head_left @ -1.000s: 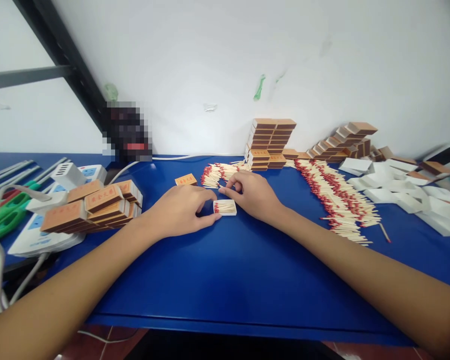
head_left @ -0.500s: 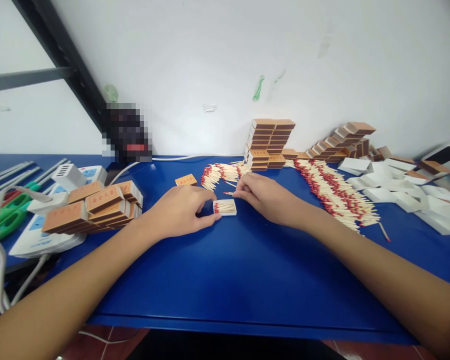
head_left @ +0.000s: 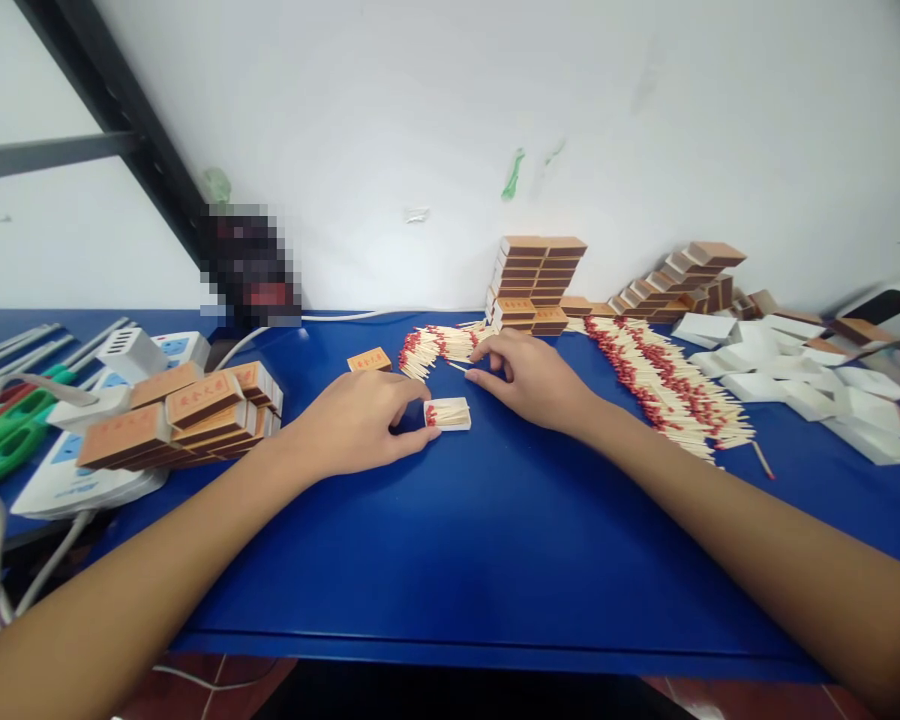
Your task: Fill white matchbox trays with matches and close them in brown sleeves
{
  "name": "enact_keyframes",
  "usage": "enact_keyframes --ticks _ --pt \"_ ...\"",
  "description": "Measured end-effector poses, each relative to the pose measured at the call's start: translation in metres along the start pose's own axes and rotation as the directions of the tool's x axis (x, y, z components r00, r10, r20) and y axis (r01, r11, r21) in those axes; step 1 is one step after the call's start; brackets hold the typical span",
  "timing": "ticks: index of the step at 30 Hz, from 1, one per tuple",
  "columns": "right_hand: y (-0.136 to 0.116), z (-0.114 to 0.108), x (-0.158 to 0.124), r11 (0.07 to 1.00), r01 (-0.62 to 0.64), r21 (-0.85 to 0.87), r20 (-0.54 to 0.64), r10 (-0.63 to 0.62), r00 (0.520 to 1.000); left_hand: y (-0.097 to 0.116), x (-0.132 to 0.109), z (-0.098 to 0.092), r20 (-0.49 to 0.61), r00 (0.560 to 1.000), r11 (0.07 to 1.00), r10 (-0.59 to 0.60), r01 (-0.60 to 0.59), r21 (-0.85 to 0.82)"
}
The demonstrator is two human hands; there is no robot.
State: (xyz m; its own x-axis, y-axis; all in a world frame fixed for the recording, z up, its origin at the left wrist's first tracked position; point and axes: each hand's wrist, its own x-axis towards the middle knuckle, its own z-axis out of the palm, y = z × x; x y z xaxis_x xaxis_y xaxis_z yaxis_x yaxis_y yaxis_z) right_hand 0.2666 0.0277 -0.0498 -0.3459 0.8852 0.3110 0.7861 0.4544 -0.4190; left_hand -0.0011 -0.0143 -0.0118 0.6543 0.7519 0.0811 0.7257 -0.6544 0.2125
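Note:
A small white matchbox tray (head_left: 457, 426) lies on the blue table, partly filled with red-tipped matches (head_left: 454, 410). My left hand (head_left: 364, 422) holds the tray's left end between thumb and forefinger. Just beyond the tray, my right hand (head_left: 529, 375) is over the near edge of a small match pile (head_left: 427, 348). Its thumb and forefinger are apart, and nothing shows between them. One loose match (head_left: 457, 366) lies close to those fingertips. To the left of the pile is a closed orange matchbox (head_left: 369, 359).
Matchboxes are stacked against the wall (head_left: 540, 270), with more leaning at the back right (head_left: 671, 285). A long band of matches (head_left: 667, 390) lies right, beside white trays (head_left: 810, 370). At left are a matchbox pile (head_left: 206, 400), a power strip (head_left: 75, 480) and green-handled scissors (head_left: 15, 440).
My right thumb and forefinger have opened and moved slightly away from the tray, towards the match pile. The match that was at their tips has left them. My left hand still holds the tray.

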Motion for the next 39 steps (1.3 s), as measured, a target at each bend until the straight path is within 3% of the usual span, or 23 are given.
enact_keyframes --ticks 6,17,23,28,32,35,39 --pt "0.005 0.007 0.005 0.997 0.072 -0.006 -0.017 -0.073 0.997 0.001 0.001 0.0 -0.001 1.0 1.0 -0.004 0.004 0.01" --pt "-0.002 -0.003 0.003 0.996 0.032 -0.081 0.096 -0.025 0.995 0.001 0.001 -0.001 0.015 1.0 1.0 -0.003 0.003 0.002" --pt "-0.025 -0.021 -0.016 0.992 0.117 0.051 0.146 -0.123 0.982 0.0 0.001 -0.001 0.002 1.0 1.0 -0.02 0.02 0.006" --pt "-0.043 -0.016 -0.025 0.98 0.174 0.099 0.231 -0.193 0.954 0.0 0.002 -0.001 0.015 1.0 1.0 -0.023 0.023 0.015" --pt "-0.037 -0.011 -0.021 0.968 0.186 0.171 0.189 -0.217 0.958 0.0 0.001 -0.001 0.005 1.0 1.0 -0.025 0.025 0.019" --pt "-0.024 -0.008 -0.012 0.967 0.135 0.217 0.106 -0.161 0.981 0.0 0.001 -0.001 0.007 1.0 0.999 -0.029 0.029 0.015" --pt "-0.004 -0.003 -0.002 0.994 0.074 0.079 -0.028 -0.072 0.997 0.001 0.002 -0.001 0.01 0.999 0.999 -0.032 0.032 0.023"
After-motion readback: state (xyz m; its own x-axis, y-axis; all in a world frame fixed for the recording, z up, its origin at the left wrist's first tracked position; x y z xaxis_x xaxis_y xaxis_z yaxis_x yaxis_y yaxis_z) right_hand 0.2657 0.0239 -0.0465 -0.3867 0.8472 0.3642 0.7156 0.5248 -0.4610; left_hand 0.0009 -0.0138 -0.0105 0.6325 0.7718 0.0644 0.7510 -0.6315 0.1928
